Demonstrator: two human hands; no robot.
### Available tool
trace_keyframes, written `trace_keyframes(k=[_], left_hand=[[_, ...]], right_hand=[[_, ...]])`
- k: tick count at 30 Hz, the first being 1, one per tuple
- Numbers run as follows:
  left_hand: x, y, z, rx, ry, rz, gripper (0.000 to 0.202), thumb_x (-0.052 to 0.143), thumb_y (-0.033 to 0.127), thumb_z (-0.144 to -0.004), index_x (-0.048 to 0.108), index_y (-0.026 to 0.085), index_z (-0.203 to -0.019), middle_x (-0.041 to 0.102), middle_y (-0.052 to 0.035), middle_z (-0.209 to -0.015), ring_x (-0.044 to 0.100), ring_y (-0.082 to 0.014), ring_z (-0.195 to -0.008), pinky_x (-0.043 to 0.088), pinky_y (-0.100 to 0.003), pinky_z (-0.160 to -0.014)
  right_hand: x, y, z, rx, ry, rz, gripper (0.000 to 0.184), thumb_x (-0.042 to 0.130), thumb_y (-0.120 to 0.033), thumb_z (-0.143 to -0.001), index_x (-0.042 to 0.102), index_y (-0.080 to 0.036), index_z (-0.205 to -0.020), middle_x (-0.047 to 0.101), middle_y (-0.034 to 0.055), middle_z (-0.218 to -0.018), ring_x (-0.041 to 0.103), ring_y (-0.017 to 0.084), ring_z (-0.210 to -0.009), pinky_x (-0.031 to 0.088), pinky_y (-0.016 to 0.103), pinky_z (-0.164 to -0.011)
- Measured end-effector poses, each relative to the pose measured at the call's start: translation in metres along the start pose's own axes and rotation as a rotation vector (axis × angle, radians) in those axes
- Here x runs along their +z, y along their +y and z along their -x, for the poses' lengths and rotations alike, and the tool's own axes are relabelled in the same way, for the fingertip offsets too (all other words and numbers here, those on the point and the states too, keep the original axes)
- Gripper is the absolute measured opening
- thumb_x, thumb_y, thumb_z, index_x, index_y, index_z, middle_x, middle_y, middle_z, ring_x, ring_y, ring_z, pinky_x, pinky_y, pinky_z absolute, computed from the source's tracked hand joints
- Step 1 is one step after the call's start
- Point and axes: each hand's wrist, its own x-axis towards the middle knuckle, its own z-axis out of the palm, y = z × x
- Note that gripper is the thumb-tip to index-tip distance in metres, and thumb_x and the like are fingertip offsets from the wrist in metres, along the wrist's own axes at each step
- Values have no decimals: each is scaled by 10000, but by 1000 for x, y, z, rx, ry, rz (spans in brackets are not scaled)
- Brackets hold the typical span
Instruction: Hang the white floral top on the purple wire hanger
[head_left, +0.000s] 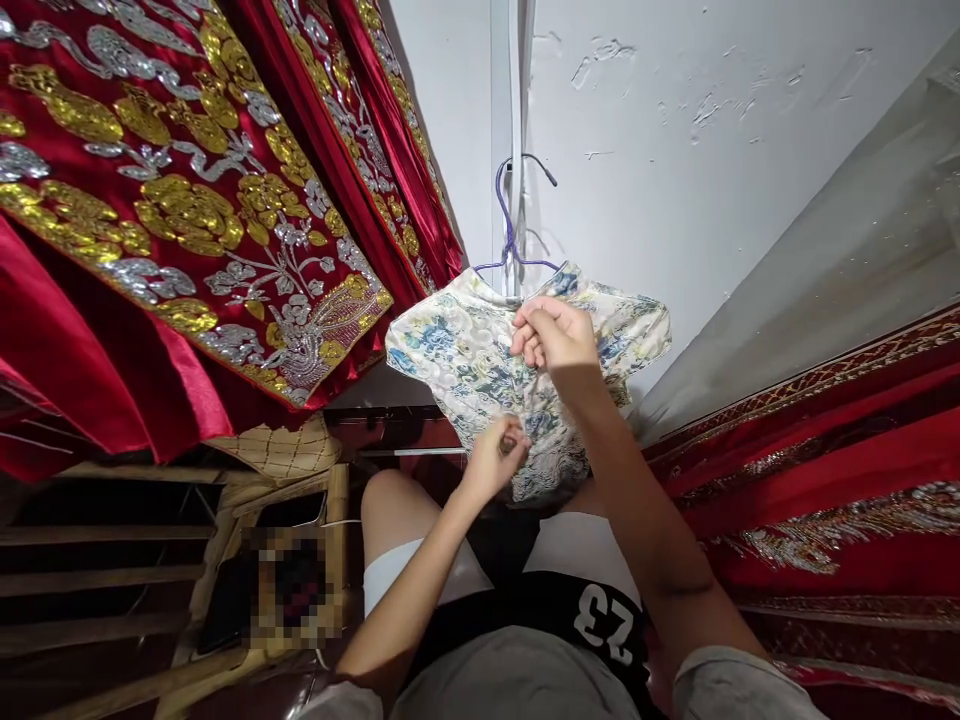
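A white, short-sleeved floral blouse point(480, 350) with blue and yellow flowers hangs in front of me on a purple wire hanger point(507, 215). Just below its collar, my right hand point(559, 338) is closed in a pinch over the front of the cloth. What its fingertips grip is too small to make out. Lower on the front, my left hand point(495, 462) is closed with thumb and fingers curled together near the cloth. Whatever it holds, if anything, cannot be seen. The blouse's lower part bunches between my knees.
Red satin garments with gold and silver sequins point(195, 210) hang at the upper left. More red beaded cloth point(862, 500) and a sheer pale fabric point(810, 290) are on the right. A wooden slatted bench point(105, 580) stands at lower left. Behind the hanger is a white wall point(637, 130).
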Motion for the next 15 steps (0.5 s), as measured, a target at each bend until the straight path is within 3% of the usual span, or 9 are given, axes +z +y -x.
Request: trace_keyframes(k=[3, 5, 9, 12, 15], left_hand=[[-35, 50, -36, 240, 199, 7, 334, 630, 314, -945, 593, 205, -1259, 677, -50, -926, 647, -182, -848, 508, -311, -813], [-55, 85, -63, 413, 278, -111, 378, 583, 324, -993, 563, 218, -1355, 676, -48, -977, 635, -168, -856, 504, -318, -831], [-71, 133, -100, 625, 199, -419, 160, 578, 293, -1006, 681, 171, -1012, 679, -52, -934, 622, -155, -826, 496, -298, -795], [-86, 138, -108, 682, 344, -437, 172, 578, 277, -1008, 666, 167, -909, 674, -45, -893, 619, -157, -863, 493, -297, -826], [-125, 113, -107, 613, 705, -184, 140, 609, 279, -995, 660, 169, -924, 648, -23, -899, 591, -134, -871, 490, -275, -852]], right_hand=[[-2, 3, 12, -17, 4, 47, 266, 549, -260, -945, 597, -184, -695, 570, -28, -546, 443, 64, -451, 339, 206, -466], [-3, 3, 13, -36, -1, 74, 263, 543, -237, -935, 592, -187, -681, 540, -32, -529, 443, 77, -467, 330, 216, -477], [-4, 13, 5, -111, -13, 123, 238, 574, -293, -928, 602, -193, -714, 490, -40, -536, 415, 97, -499, 293, 238, -495], [-5, 38, 6, -90, 29, 223, 240, 584, -309, -904, 592, -196, -693, 414, -51, -529, 329, 101, -495, 225, 263, -498], [-9, 65, 22, -12, 27, 310, 271, 578, -284, -861, 550, -203, -604, 371, -48, -509, 316, 112, -512, 229, 281, -522]])
